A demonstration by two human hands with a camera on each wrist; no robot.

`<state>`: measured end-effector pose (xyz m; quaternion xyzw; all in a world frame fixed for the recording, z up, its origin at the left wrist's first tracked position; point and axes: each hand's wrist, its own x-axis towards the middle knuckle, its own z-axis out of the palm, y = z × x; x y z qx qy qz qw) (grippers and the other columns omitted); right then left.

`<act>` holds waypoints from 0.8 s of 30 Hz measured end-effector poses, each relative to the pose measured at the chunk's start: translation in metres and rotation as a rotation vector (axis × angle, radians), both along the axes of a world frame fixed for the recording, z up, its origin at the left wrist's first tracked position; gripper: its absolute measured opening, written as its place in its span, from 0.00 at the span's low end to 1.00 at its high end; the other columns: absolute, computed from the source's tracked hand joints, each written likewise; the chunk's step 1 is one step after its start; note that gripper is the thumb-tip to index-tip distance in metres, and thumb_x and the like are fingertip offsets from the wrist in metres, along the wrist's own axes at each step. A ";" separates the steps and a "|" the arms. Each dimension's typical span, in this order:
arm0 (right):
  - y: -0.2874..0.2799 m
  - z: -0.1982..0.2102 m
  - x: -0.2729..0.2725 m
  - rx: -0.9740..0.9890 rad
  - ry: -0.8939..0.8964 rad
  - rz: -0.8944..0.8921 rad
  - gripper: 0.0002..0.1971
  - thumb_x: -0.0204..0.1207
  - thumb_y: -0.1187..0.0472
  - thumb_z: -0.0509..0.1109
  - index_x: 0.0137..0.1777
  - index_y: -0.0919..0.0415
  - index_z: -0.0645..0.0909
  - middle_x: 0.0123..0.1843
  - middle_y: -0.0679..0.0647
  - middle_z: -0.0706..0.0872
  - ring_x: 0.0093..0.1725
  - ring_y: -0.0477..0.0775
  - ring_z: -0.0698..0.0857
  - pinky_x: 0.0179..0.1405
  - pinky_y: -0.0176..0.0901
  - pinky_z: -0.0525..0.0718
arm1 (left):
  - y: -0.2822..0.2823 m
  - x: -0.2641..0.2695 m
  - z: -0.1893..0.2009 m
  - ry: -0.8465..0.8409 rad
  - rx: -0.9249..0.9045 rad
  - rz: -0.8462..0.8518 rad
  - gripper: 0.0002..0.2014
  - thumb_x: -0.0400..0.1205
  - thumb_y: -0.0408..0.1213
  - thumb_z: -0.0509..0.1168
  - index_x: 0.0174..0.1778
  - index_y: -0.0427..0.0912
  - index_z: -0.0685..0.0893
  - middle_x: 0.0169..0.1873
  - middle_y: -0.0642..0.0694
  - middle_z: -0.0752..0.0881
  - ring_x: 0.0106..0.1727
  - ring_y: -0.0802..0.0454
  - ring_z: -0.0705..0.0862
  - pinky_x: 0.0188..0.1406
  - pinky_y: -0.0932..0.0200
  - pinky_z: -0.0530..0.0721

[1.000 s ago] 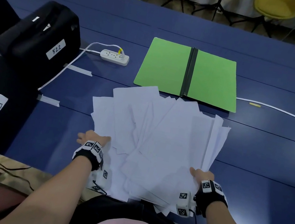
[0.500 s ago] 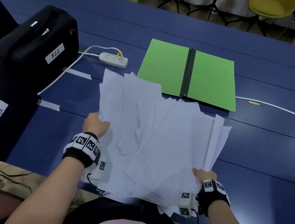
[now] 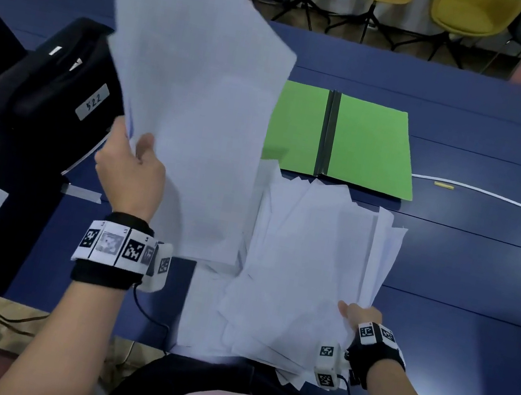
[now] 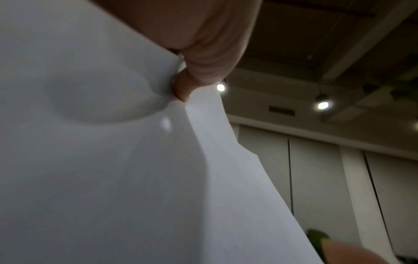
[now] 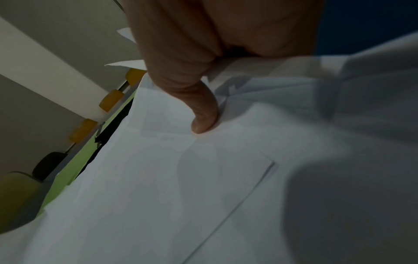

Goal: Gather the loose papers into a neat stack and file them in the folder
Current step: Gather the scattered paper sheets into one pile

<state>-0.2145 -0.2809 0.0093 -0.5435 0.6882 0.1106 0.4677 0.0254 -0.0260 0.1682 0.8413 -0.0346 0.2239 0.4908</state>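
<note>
Loose papers gathered on the blue table [image 3: 481, 278].

Lifted sheets [image 3: 194, 109] at upper left are pinched by the left hand [image 3: 131, 174]; the spread pile [image 3: 308, 275] at centre is pinched by the right hand [image 3: 358, 314], thumb on top; the open green folder [image 3: 373, 144] is laid beyond.

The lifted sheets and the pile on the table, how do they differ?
The lifted sheets stand tilted in the air, pinched by the left hand; the pile lies fanned flat on the table, its near corner held by the right hand. Both are plain white paper.
</note>
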 end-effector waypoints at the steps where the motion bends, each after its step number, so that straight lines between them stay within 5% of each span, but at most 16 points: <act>1: 0.001 0.000 0.000 0.007 -0.002 -0.003 0.27 0.77 0.66 0.68 0.71 0.79 0.67 0.68 0.71 0.78 0.65 0.69 0.80 0.63 0.55 0.78 | -0.002 0.002 0.005 -0.024 -0.082 0.012 0.14 0.80 0.30 0.62 0.60 0.31 0.80 0.48 0.38 0.86 0.49 0.44 0.86 0.55 0.55 0.85; 5: -0.005 -0.008 0.000 0.036 -0.024 -0.027 0.26 0.76 0.64 0.69 0.69 0.79 0.69 0.65 0.69 0.81 0.52 0.63 0.80 0.50 0.49 0.77 | -0.016 0.008 0.007 0.033 -0.297 -0.072 0.23 0.78 0.28 0.66 0.71 0.33 0.76 0.60 0.50 0.82 0.61 0.57 0.84 0.66 0.67 0.80; 8: -0.009 -0.012 -0.005 0.039 -0.049 -0.027 0.26 0.76 0.63 0.70 0.69 0.79 0.71 0.61 0.68 0.81 0.52 0.63 0.79 0.51 0.48 0.77 | -0.032 0.003 -0.021 0.299 -0.329 -0.155 0.18 0.78 0.28 0.69 0.65 0.35 0.81 0.55 0.49 0.85 0.58 0.51 0.86 0.61 0.61 0.83; 11: -0.009 -0.013 -0.010 0.074 -0.119 -0.054 0.32 0.72 0.57 0.75 0.70 0.75 0.72 0.67 0.67 0.81 0.55 0.64 0.81 0.54 0.48 0.78 | -0.051 -0.014 -0.067 0.595 -0.361 -0.248 0.16 0.79 0.29 0.70 0.63 0.35 0.83 0.57 0.45 0.86 0.57 0.49 0.85 0.62 0.56 0.81; 14: -0.025 -0.043 -0.025 0.208 -0.230 -0.131 0.47 0.57 0.51 0.84 0.74 0.70 0.71 0.68 0.66 0.81 0.61 0.68 0.83 0.62 0.60 0.80 | -0.061 -0.029 -0.120 0.780 -0.227 -0.328 0.16 0.78 0.31 0.70 0.63 0.34 0.83 0.58 0.42 0.86 0.58 0.47 0.84 0.61 0.55 0.80; 17: -0.037 -0.058 -0.033 0.342 -0.326 -0.199 0.33 0.60 0.50 0.82 0.62 0.69 0.82 0.57 0.68 0.88 0.52 0.69 0.88 0.47 0.61 0.87 | -0.058 -0.033 -0.169 0.953 0.032 -0.361 0.21 0.76 0.37 0.73 0.64 0.34 0.82 0.62 0.41 0.86 0.64 0.43 0.84 0.66 0.52 0.80; 19: -0.034 -0.045 -0.031 0.370 -0.364 -0.190 0.37 0.55 0.49 0.84 0.64 0.66 0.83 0.59 0.68 0.87 0.56 0.70 0.87 0.54 0.67 0.84 | -0.056 -0.032 -0.188 1.033 0.139 -0.345 0.26 0.74 0.41 0.74 0.66 0.34 0.79 0.64 0.41 0.84 0.65 0.42 0.82 0.67 0.50 0.80; 24: -0.041 -0.059 -0.033 0.362 -0.352 -0.137 0.45 0.43 0.46 0.89 0.62 0.66 0.83 0.56 0.67 0.89 0.55 0.72 0.88 0.59 0.79 0.76 | -0.073 -0.044 -0.196 1.006 0.232 -0.466 0.18 0.80 0.34 0.68 0.65 0.34 0.82 0.63 0.38 0.85 0.65 0.40 0.83 0.67 0.51 0.79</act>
